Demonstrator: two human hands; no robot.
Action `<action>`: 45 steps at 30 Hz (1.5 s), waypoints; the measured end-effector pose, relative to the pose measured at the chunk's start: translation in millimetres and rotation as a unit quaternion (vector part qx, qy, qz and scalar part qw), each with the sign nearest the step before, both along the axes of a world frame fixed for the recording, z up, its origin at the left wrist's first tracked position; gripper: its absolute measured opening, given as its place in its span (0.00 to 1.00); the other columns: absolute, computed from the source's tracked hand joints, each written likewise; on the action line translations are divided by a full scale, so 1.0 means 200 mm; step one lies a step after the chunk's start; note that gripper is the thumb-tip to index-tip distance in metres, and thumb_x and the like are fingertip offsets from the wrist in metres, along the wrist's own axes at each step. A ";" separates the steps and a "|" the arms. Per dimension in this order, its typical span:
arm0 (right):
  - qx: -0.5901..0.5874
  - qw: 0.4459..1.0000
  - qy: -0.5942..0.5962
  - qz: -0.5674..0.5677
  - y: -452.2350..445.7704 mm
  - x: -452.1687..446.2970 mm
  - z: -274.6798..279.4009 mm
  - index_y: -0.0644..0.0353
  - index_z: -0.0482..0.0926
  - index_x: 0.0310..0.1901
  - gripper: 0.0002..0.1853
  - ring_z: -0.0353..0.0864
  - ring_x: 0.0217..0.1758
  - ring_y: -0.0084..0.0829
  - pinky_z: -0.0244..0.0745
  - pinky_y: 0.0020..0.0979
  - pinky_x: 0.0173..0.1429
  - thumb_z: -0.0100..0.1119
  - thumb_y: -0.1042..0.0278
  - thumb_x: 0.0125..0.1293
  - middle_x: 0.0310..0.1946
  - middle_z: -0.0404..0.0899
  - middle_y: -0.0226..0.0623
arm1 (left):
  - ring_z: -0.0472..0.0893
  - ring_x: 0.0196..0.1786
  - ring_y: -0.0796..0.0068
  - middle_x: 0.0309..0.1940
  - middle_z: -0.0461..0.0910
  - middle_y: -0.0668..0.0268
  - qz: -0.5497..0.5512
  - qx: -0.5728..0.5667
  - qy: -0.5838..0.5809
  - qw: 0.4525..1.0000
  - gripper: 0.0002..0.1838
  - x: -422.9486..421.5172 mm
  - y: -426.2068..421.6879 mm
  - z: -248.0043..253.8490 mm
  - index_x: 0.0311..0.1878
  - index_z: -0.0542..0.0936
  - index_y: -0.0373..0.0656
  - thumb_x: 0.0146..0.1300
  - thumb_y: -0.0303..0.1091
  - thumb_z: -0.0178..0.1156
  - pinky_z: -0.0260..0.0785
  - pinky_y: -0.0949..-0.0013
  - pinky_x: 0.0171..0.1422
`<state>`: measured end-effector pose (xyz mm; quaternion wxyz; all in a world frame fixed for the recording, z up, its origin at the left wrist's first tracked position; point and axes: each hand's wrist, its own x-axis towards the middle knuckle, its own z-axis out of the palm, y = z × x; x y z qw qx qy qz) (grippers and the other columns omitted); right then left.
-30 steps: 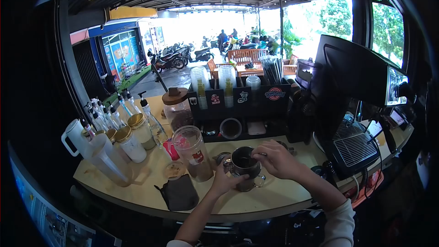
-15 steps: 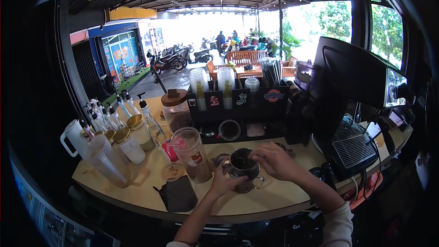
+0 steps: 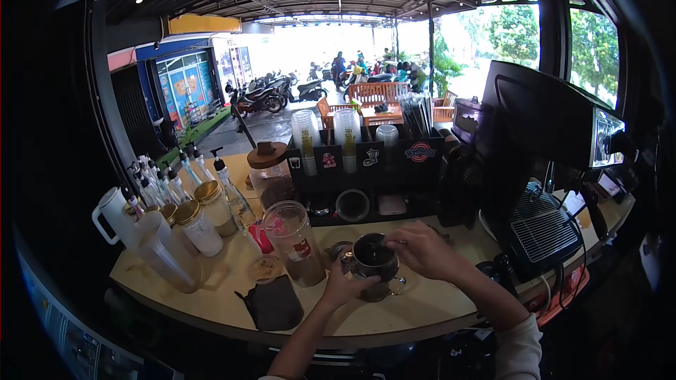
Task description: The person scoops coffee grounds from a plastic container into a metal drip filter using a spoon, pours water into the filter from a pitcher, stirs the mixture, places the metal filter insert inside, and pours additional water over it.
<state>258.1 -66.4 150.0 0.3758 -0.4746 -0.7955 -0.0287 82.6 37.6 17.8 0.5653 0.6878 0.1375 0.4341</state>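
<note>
A dark metal cup [image 3: 375,267] stands over a clear glass vessel [image 3: 374,291] with a handle, near the counter's front edge. My left hand [image 3: 343,286] is wrapped round the left side of the metal cup. Above the cup's right rim, my right hand [image 3: 424,248] pinches a thin utensil that dips into it; its lower end is hard to see. Left of the cup is a tall clear canister [image 3: 299,250] with a red label and brown contents. A dark folded cloth [image 3: 274,304] lies in front of the canister.
Pump bottles [image 3: 232,193], gold-lidded jars [image 3: 199,229] and a plastic pitcher [image 3: 167,257] stand at the left. Behind my hands is a black organizer [image 3: 372,162] with stacked cups [image 3: 347,137]. An espresso machine [image 3: 539,218] occupies the right. Parked motorcycles and people are outside.
The camera view has tilted slightly, so the counter items sit a little lower. Both hands keep their holds, with the right hand shifting only slightly over the cup.
</note>
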 end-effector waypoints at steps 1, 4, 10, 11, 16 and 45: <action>0.001 1.000 -0.001 -0.001 0.00 0.00 0.00 0.60 0.78 0.40 0.05 0.78 0.37 0.38 0.68 0.36 0.47 0.57 0.71 0.63 0.31 0.78 0.36 | 0.73 0.61 0.71 0.56 0.73 0.62 0.000 0.010 -0.003 1.000 0.41 0.00 0.00 0.00 0.62 0.65 0.40 0.44 0.28 0.76 0.64 0.64 0.67; -0.016 1.000 0.014 0.023 -0.02 -0.01 0.02 0.60 0.78 0.40 0.05 0.78 0.38 0.38 0.68 0.37 0.48 0.57 0.71 0.63 0.32 0.78 0.36 | 0.73 0.61 0.70 0.55 0.73 0.62 0.000 0.012 -0.016 1.000 0.41 0.00 0.01 -0.01 0.62 0.66 0.40 0.44 0.28 0.76 0.63 0.64 0.67; -0.012 1.000 0.005 0.014 -0.01 0.00 0.01 0.61 0.78 0.40 0.06 0.78 0.39 0.38 0.68 0.37 0.49 0.56 0.70 0.64 0.33 0.80 0.36 | 0.73 0.61 0.71 0.55 0.74 0.63 -0.004 0.003 -0.021 1.000 0.40 0.00 0.00 0.00 0.61 0.66 0.41 0.43 0.27 0.76 0.63 0.64 0.67; -0.015 1.000 0.008 0.008 -0.01 0.00 0.01 0.60 0.78 0.40 0.06 0.79 0.40 0.37 0.68 0.37 0.50 0.56 0.70 0.64 0.34 0.80 0.36 | 0.73 0.61 0.71 0.55 0.74 0.63 -0.004 0.004 -0.022 1.000 0.40 0.00 0.00 0.01 0.61 0.66 0.41 0.43 0.27 0.76 0.63 0.64 0.67; -0.025 1.000 0.010 -0.009 0.00 0.01 0.02 0.62 0.78 0.38 0.05 0.76 0.37 0.42 0.68 0.41 0.49 0.56 0.72 0.64 0.31 0.78 0.40 | 0.72 0.62 0.70 0.56 0.73 0.63 0.001 0.003 -0.008 1.000 0.41 0.00 0.00 -0.01 0.61 0.66 0.41 0.44 0.29 0.77 0.64 0.64 0.67; -0.015 1.000 0.021 -0.018 0.01 -0.01 0.00 0.59 0.78 0.40 0.06 0.78 0.41 0.39 0.68 0.36 0.49 0.56 0.69 0.65 0.35 0.80 0.37 | 0.72 0.62 0.68 0.57 0.71 0.60 0.007 -0.008 0.003 1.000 0.43 -0.01 0.01 -0.02 0.61 0.64 0.40 0.42 0.31 0.78 0.66 0.61 0.67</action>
